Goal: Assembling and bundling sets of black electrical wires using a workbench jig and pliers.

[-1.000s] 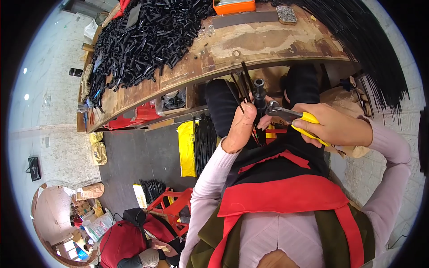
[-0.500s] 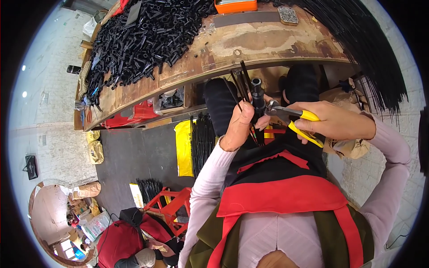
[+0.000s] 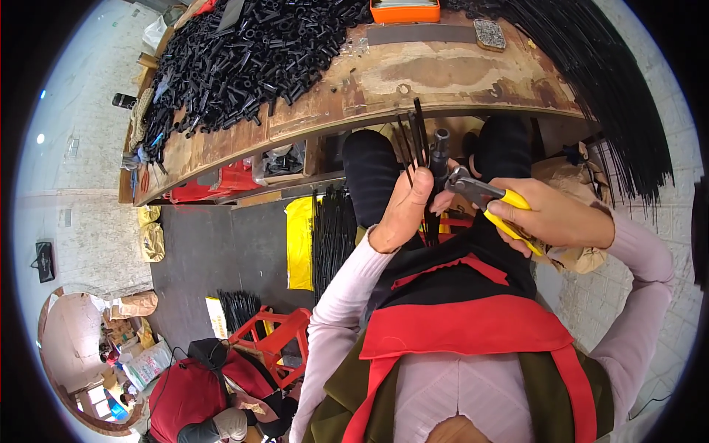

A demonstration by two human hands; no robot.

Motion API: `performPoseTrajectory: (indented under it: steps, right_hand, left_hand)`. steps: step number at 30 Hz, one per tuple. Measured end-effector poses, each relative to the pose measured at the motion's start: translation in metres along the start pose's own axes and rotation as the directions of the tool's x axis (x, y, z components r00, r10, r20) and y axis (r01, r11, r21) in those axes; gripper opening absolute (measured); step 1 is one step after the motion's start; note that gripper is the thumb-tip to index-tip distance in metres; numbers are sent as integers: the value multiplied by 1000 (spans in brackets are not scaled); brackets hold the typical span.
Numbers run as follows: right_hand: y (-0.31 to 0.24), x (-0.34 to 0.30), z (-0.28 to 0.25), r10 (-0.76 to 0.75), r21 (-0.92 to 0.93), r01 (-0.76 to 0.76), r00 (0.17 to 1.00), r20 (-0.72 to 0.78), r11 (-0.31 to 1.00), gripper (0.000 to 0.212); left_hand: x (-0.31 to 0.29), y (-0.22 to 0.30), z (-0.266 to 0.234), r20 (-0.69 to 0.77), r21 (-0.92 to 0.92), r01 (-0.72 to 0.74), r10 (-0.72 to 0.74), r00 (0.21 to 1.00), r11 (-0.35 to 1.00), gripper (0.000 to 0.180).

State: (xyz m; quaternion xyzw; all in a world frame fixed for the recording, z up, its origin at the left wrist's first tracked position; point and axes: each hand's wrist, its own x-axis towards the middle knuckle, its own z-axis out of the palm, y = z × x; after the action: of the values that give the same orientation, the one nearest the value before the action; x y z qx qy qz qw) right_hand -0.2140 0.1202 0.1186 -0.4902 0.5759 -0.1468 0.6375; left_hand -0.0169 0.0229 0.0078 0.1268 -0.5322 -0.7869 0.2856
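Several thin black rods (image 3: 416, 136) rise from my left hand (image 3: 405, 209), whose fingers are closed round them. Beside the rods stands a black tube-like piece with a round metal end (image 3: 441, 144), also at my left hand's grip; the lower fingers are partly hidden behind it. My right hand (image 3: 557, 214) is wrapped round the yellow handles of a pair of pliers (image 3: 480, 190). The rounded metal jaws lie against or very near the side of the tube-like piece; whether they touch cannot be told. Both hands are over my lap, in front of the bench edge.
On the wooden bench (image 3: 354, 100) lies a big heap of short black tubular parts (image 3: 244, 70). An orange box (image 3: 405, 11) is at the back, and long black rods (image 3: 591, 81) hang over the right end. Left of me are a yellow bag (image 3: 300, 244) and a red stool (image 3: 281, 340); behind, a person in red (image 3: 188, 399).
The whole view has shifted slightly. My hands, the rods and the pliers keep nearly the same place relative to each other; the grip on both sides stays closed.
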Motion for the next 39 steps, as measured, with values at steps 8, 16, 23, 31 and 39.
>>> performPoseTrajectory:
  steps: [8,16,23,31,39]
  right_hand:
    - [-14,4,-2,205,353,-274,954,221,895,33]
    - [-31,-9,-23,57,-291,-79,995,-81,954,36]
    - [-27,20,-41,-112,-425,48,985,-127,904,33]
    - [46,107,-95,-524,-821,-12,765,-375,570,54]
    - [52,80,-7,-883,-804,565,454,114,186,15]
  left_hand:
    - [-7,-3,-8,-46,-38,-3,1,999,999,73]
    - [4,-3,-11,-3,-83,18,-18,1000,996,64]
    - [26,-13,-23,-41,-120,18,-23,999,993,55]
    - [47,11,-84,-486,-1,-33,29,874,999,60]
    - [-10,140,-92,-643,12,-642,498,582,767,53]
